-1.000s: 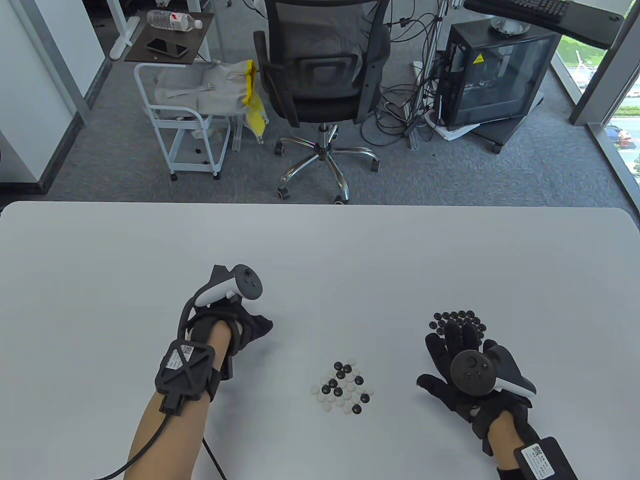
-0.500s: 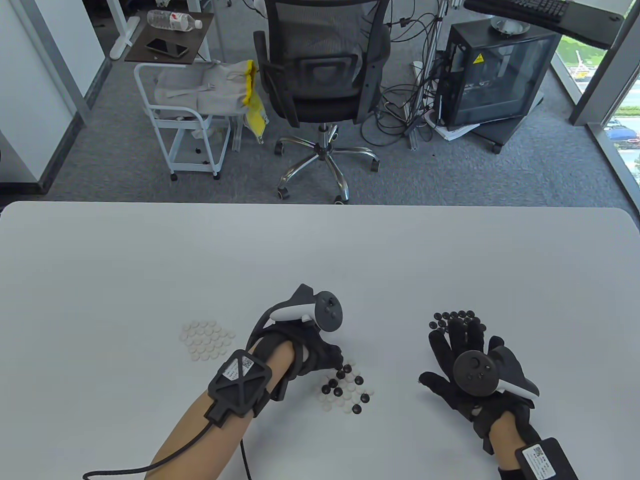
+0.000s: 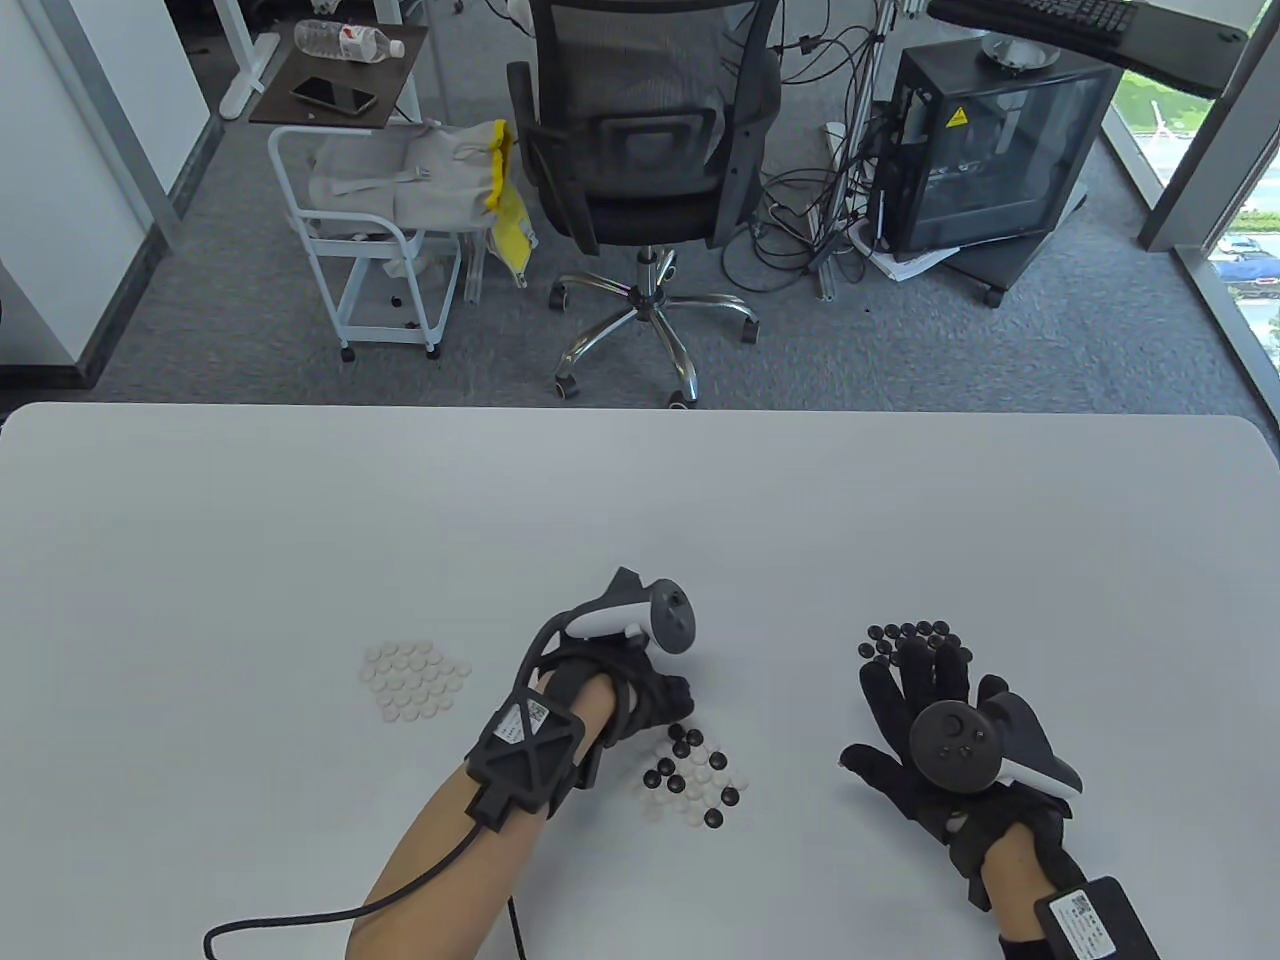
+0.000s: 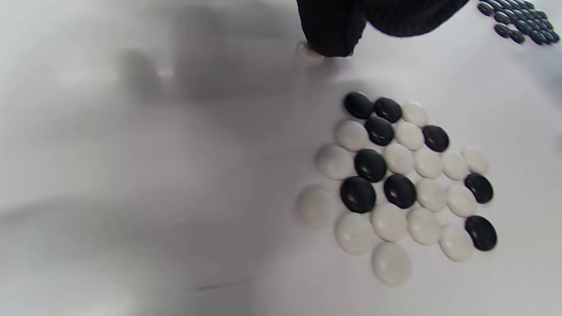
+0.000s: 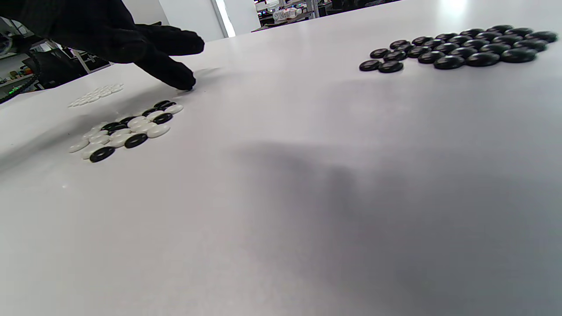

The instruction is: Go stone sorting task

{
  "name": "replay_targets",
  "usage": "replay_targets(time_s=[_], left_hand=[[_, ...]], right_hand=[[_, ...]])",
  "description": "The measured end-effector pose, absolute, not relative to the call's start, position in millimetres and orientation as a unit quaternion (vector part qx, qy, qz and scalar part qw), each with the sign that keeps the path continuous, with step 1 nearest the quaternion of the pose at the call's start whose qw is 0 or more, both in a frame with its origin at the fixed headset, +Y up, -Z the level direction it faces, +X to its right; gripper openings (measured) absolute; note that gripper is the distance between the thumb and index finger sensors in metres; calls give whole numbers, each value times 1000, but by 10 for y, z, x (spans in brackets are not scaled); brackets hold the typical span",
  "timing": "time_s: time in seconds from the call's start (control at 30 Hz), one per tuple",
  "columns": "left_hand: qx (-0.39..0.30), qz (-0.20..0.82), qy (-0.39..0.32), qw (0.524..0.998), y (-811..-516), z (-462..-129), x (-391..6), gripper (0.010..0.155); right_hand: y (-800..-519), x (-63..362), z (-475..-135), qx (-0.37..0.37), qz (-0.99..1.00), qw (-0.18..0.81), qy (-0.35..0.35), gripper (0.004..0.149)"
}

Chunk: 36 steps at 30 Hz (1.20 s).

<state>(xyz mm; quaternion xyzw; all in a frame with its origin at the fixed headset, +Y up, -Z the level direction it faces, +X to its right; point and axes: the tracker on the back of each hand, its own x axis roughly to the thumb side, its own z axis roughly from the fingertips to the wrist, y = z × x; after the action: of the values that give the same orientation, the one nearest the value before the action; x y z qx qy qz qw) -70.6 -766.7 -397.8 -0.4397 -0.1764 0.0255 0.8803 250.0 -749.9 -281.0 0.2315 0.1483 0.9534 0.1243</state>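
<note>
**Left fingertip touching a white stone by the mixed cluster**

The white-stone pile (image 3: 415, 680) is lying on the bench (image 3: 640, 500), well left of the mixed cluster (image 3: 690, 775). The left hand (image 3: 640, 700) is reaching to the cluster's upper left edge, one fingertip (image 4: 327, 37) pressing down on a single white stone (image 4: 307, 52) just apart from the cluster; nothing is being gripped. Right of the cluster, the right hand (image 3: 925, 720) is resting with fingers spread flat, holding nothing, its fingertips partly covering the black-stone pile (image 3: 915, 640).
</note>
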Motion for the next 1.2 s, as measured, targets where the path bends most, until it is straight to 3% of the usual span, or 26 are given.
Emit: replay_targets(time_s=[0.3,0.57,0.93,1.2], left_hand=[[-448,49,-57,891,-7600,-4051,-1710,64],[-446,58,-15,893,-7593,-4004,-2117,64],[-440,64,3,896,-7563,-3979,-2288,65],[-412,38,-116,903,-7350,-3816,-1731,65]], right_hand=[[-7500,2514,-2813,230,954,123,151,86],[-7508,2499,-2817,230,953,120,156,86],[-7511,2487,-2820,230,953,120,158,86],[-7515,2492,-2824,227,953,120,159,86]])
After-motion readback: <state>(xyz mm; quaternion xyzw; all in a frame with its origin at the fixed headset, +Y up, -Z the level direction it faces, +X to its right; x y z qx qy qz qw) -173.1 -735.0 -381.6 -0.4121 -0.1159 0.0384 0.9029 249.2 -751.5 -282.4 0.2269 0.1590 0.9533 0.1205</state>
